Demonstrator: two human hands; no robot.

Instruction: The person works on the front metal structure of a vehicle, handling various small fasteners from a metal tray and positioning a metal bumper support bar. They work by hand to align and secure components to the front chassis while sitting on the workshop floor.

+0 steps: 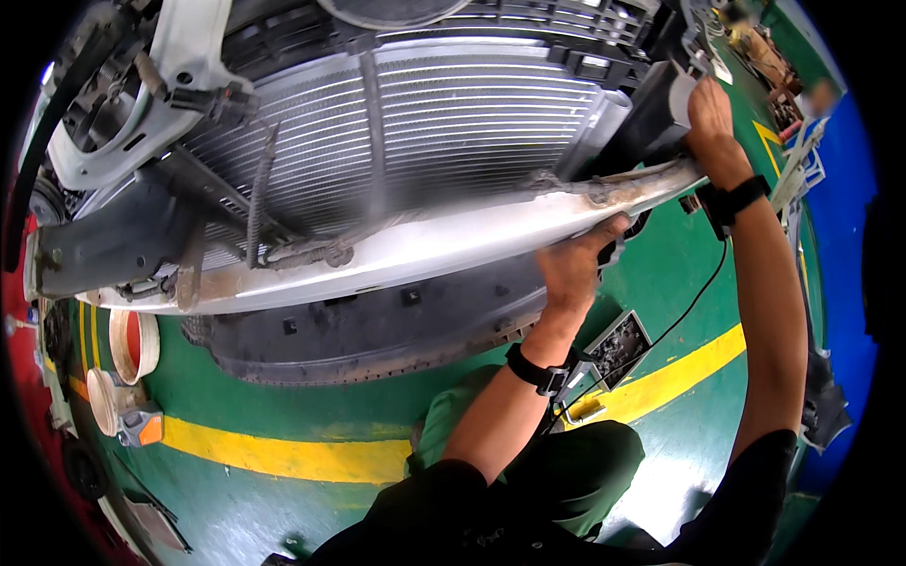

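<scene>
A long white crossbar (pixel 425 245), with rusty, dirty patches, runs along the front of a car's finned radiator (pixel 453 123). My left hand (pixel 571 264) is against the lower edge of the bar, right of its middle. Its thumb side shows; the other fingers are hidden. Beyond the bar's right end, my right hand (pixel 713 123) is raised beside a dark curved panel (pixel 651 113). The fingers of this hand are bent in and closed, and what they hold is hidden. Below the bar is a broad black plastic panel (pixel 377 321).
On the green floor by my knee lies an open tray (pixel 618 349) of small dark parts, with a thin black cable (pixel 694 307) passing over it. Pale rolls (pixel 132 344) and an orange-grey tool (pixel 142 424) are at left. A white metal bracket (pixel 198 57) stands at upper left.
</scene>
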